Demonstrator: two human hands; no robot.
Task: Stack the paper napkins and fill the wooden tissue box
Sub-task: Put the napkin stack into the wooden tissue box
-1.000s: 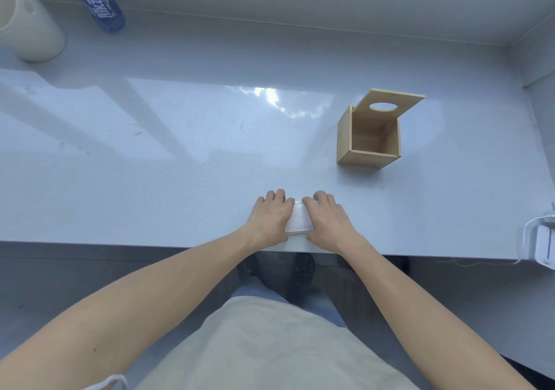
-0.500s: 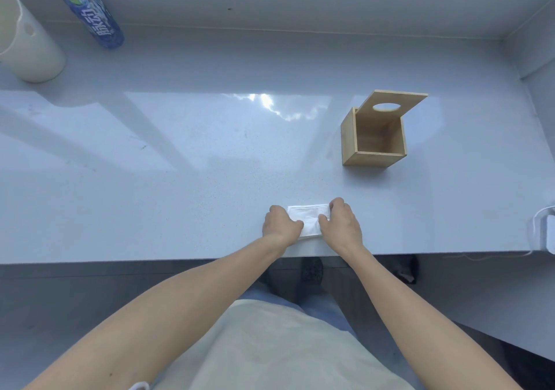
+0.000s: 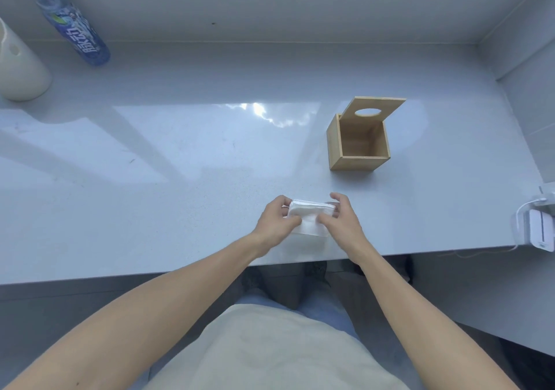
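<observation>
Only readable text: blue plastic bottle (image 3: 69, 26), far-left back of countertop (image 3: 180, 155), lying tilted w/ cap toward top-left. White Chinese chars run along its blue label, approx. "脉动" (brand mark); small print near the green/white graphic too blurred to read. No lettering seen on wooden tissue box (image 3: 360, 137), white napkin stack (image 3: 309, 215), cream container (image 3: 18, 68) at left edge, or white device (image 3: 537, 233) at right edge. No nos. or signs elsewhere.

- Bare countertop (image 3: 186, 161) is lying open ahead and left of the hands.
- The wooden tissue box (image 3: 359, 145) is standing ahead-right of the right hand (image 3: 342, 224), its raised lid (image 3: 374, 110) leaning away, leaving the mouth unobstructed.
</observation>
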